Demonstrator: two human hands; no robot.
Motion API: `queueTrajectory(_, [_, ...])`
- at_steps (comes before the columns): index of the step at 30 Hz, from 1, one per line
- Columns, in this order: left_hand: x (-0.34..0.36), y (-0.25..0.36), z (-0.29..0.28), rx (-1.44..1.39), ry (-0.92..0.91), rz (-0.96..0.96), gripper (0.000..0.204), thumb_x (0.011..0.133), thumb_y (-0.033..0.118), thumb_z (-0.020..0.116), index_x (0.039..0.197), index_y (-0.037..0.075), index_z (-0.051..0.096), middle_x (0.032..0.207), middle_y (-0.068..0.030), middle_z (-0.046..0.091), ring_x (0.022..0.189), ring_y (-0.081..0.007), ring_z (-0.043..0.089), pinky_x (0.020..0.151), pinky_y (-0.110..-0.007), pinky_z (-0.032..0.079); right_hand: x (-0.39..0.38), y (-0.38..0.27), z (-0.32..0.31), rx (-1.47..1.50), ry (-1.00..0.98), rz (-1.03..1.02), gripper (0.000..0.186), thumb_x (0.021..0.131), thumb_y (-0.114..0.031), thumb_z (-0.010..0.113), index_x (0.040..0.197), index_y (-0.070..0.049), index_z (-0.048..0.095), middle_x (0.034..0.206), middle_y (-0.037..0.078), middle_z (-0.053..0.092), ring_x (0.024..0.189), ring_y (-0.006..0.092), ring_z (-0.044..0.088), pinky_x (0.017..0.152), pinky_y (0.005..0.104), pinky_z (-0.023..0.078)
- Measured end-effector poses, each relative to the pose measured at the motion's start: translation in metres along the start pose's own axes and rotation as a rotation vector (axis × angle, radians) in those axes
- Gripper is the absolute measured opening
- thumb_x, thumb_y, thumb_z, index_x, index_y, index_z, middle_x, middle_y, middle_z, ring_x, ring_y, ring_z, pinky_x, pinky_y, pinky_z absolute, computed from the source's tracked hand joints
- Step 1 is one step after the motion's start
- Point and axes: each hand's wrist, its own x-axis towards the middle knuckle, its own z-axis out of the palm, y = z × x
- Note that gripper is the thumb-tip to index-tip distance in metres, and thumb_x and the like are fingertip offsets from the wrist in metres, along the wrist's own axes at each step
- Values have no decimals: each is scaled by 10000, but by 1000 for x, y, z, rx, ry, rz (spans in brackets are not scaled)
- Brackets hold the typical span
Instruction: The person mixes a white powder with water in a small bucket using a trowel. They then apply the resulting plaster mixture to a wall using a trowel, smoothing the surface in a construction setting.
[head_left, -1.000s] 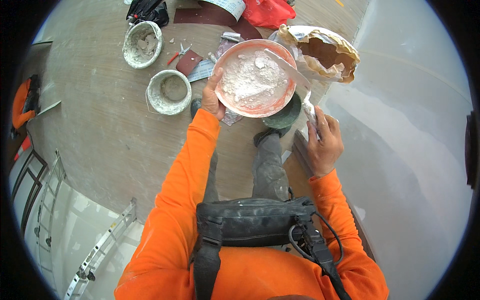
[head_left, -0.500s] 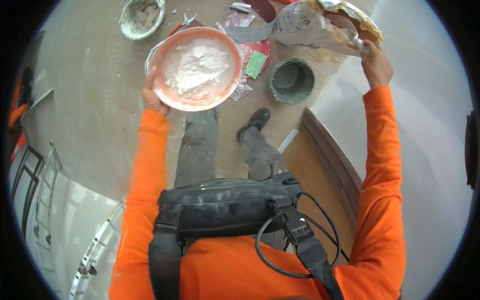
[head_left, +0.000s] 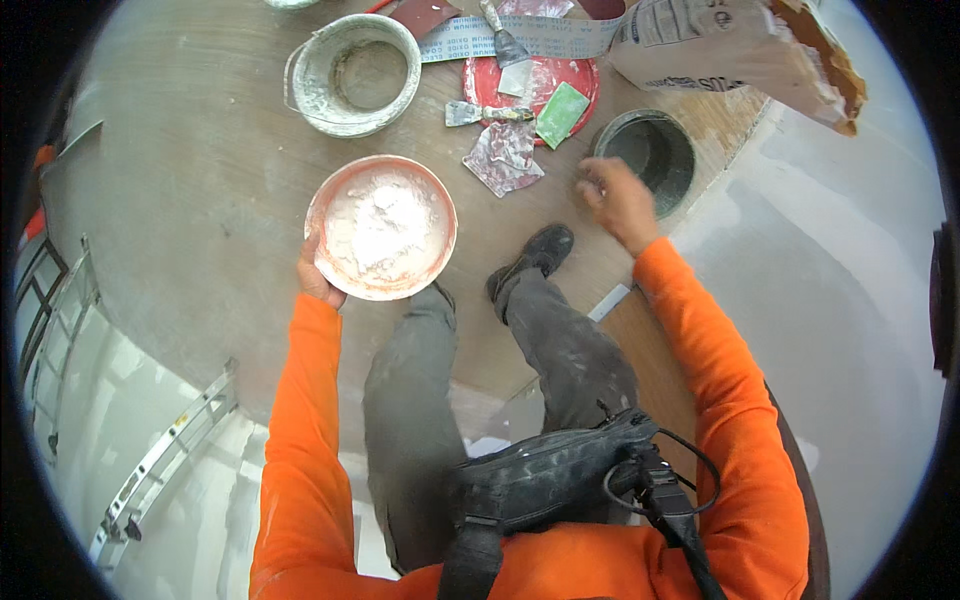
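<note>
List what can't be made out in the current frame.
Head view, all:
Left hand: some fingers, hidden under the bowl.
Paper bag: contents, hidden by its wall.
Dark bucket: lower left side, behind the right hand.
Pale pail: mostly cut off by the top edge.

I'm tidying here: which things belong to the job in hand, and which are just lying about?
Likely job things:
powder bucket, held by the left hand
dark bucket, nearest the right hand
perhaps scrapers, paper sack

Apparently lying about:
red disc
green pad
sandpaper strip
pale bucket
</note>
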Motion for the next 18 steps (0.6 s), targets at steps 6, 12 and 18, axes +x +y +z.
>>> queueTrajectory(6, [91, -47, -72, 89, -155, -103, 735, 877, 437, 655, 1400, -35, 444, 1328, -201, 586, 1183, -310, 601, 1042, -420, 475, 44, 5, 123, -194, 1, -132, 303, 857, -176, 637, 1151, -102, 636, 1092, 136, 639, 1042, 333, 633, 862, 446, 517])
queueTrajectory(12, [165, -77, -102, 25, -293, -111, 745, 841, 429, 708, 1372, -35, 469, 1294, -195, 611, 1143, -292, 624, 1035, -415, 482, 113, -23, 126, -362, 320, -345, 255, 849, -106, 614, 1102, -88, 636, 1041, 136, 649, 985, 343, 649, 811, 463, 523])
queueTrajectory(18, [208, -81, -104, 155, -377, -45, 749, 860, 483, 681, 1369, -28, 480, 1293, -188, 616, 1129, -284, 635, 1030, -408, 485, 126, -8, 90, -761, 20, -42, 285, 857, -156, 617, 1128, -69, 629, 1148, 155, 640, 1016, 347, 652, 838, 447, 530])
